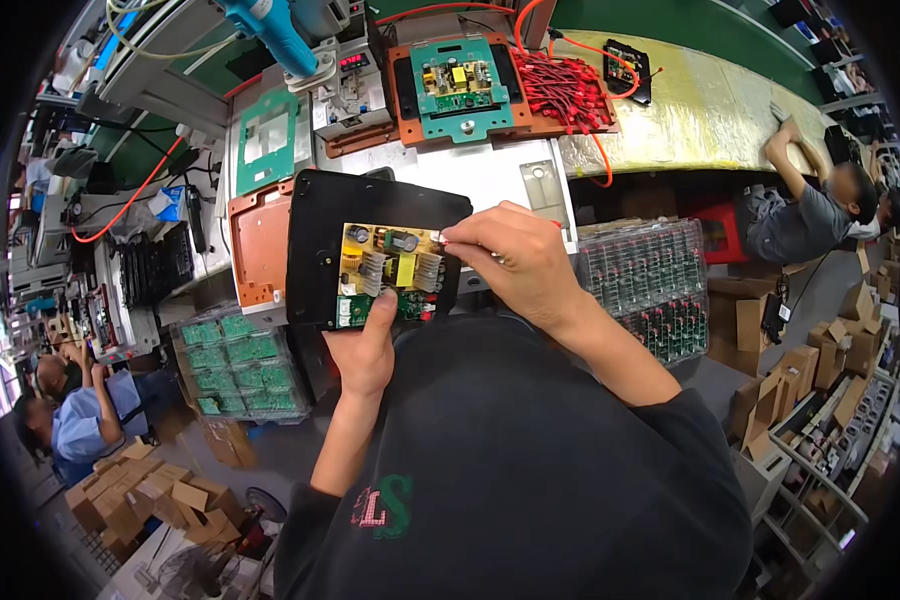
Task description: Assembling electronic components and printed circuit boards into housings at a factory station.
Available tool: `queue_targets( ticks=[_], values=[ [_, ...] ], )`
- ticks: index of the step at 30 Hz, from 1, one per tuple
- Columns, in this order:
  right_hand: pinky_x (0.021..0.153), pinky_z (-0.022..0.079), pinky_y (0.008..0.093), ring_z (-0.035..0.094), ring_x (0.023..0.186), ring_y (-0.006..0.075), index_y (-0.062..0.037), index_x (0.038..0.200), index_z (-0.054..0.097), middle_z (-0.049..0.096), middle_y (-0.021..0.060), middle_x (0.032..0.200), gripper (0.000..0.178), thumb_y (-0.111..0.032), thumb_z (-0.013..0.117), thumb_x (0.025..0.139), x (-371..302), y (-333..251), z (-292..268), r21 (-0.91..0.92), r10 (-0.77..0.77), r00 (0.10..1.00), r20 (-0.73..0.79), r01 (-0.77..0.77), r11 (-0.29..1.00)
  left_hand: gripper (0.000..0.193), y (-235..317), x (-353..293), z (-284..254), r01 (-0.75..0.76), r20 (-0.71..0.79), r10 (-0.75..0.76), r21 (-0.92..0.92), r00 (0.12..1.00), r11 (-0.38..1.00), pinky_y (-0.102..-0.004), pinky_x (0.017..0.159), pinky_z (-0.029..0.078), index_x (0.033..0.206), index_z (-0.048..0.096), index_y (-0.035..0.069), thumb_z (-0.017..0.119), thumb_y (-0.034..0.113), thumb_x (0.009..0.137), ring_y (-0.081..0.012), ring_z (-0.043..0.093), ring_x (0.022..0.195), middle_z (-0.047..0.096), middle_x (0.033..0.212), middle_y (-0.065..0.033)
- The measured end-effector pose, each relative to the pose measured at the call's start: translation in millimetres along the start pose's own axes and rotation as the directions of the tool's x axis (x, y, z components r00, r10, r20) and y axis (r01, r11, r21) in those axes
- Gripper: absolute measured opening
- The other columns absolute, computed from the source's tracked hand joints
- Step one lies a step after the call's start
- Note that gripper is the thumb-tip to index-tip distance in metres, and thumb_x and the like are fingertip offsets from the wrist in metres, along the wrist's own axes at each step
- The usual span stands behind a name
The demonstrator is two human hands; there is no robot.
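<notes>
Head view shows the left hand (pixel 362 348) closest, half curled, with its thumb on the bottom edge of the circuit board (pixel 398 268) and its other fingers hidden behind the black case (pixel 312 235). It has hold of the case. The board sits on the case, over its lower right part, in front of the person's body. I can't tell if it is fixed down.

The case looks stiff and light, and maybe a bit slippery because it is smooth. The board looks stiff too, but easy to hurt: its tall metal fins could bend and its little parts could snap off. The best place to hold is the rim of the case, or the bare edges of the board, not the bumpy middle.

The right hand (pixel 518 262) is just past that, nearly closed, its finger and thumb tips together at the board's top right corner. A tiny pale bit shows there, but I can't tell if it is pinched.

Farther off are the silver tabletop (pixel 490 178), a green holder (pixel 465 118) with another board, and a heap of red wires (pixel 568 92).
</notes>
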State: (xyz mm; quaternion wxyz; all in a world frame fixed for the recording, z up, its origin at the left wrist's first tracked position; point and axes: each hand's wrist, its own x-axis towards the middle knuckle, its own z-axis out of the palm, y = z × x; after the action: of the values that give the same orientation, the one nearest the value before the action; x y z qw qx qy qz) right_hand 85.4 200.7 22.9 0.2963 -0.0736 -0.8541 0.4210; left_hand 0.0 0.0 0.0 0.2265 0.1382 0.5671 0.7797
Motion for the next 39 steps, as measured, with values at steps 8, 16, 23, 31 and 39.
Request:
queue_targets(
  ticks=[8,16,23,31,39],
  values=[
    [0.067,0.054,0.0323,0.067,0.075,0.0215,-0.0025,0.093,0.074,0.072,0.0064,0.083,0.015,0.000,0.080,0.079,-2,-1,6,-0.038,-0.068,0.997,0.027,0.069,0.997,0.044,5,-5,-3,-0.128,0.009,0.128,0.179,0.992,0.976,-0.0342,0.098,0.049,0.129,0.056,-0.003,0.074,0.005,0.090,-0.0166,0.061,0.108,0.063,0.120,-0.0085],
    [0.070,0.054,0.0347,0.066,0.079,0.0244,-0.0029,0.094,0.072,0.071,0.0060,0.087,0.019,0.001,0.077,0.076,-7,5,0,-0.027,-0.075,0.994,0.077,0.077,0.997,0.041,7,-5,8,-0.158,0.031,0.155,0.220,0.987,0.963,-0.0320,0.094,0.050,0.126,0.058,-0.002,0.075,0.006,0.089,-0.0149,0.062,0.104,0.065,0.116,-0.0073],
    [0.071,0.054,0.0339,0.069,0.080,0.0231,-0.0035,0.090,0.075,0.073,0.0065,0.084,0.014,0.001,0.078,0.077,-13,24,-5,0.078,0.001,0.996,0.088,-0.007,0.997,0.042,11,-3,15,-0.076,0.129,0.040,0.287,0.991,0.955,-0.0314,0.094,0.050,0.125,0.061,-0.001,0.077,0.005,0.087,-0.0141,0.062,0.106,0.066,0.117,-0.0062],
    [0.093,0.052,0.0336,0.068,0.106,0.0202,-0.0019,0.117,0.071,0.073,0.0088,0.113,0.028,-0.016,0.073,0.092,-42,66,-73,0.384,0.296,0.947,0.123,-0.321,0.866,0.048,-4,22,57,0.202,0.212,-0.211,0.063,0.954,0.977,-0.0354,0.099,0.051,0.135,0.053,-0.006,0.070,0.005,0.092,-0.0198,0.064,0.113,0.066,0.123,-0.0124],
    [0.093,0.054,0.0296,0.067,0.105,0.0170,0.0064,0.136,0.055,0.070,0.0100,0.119,0.051,-0.006,0.065,0.087,-171,131,-127,0.879,0.819,0.561,0.119,-0.443,0.176,0.046,-45,49,116,0.457,0.498,-0.686,0.514,0.530,0.726,-0.0315,0.083,0.058,0.141,0.050,-0.006,0.059,0.021,0.105,-0.0173,0.068,0.099,0.067,0.122,-0.0145]
  ],
)
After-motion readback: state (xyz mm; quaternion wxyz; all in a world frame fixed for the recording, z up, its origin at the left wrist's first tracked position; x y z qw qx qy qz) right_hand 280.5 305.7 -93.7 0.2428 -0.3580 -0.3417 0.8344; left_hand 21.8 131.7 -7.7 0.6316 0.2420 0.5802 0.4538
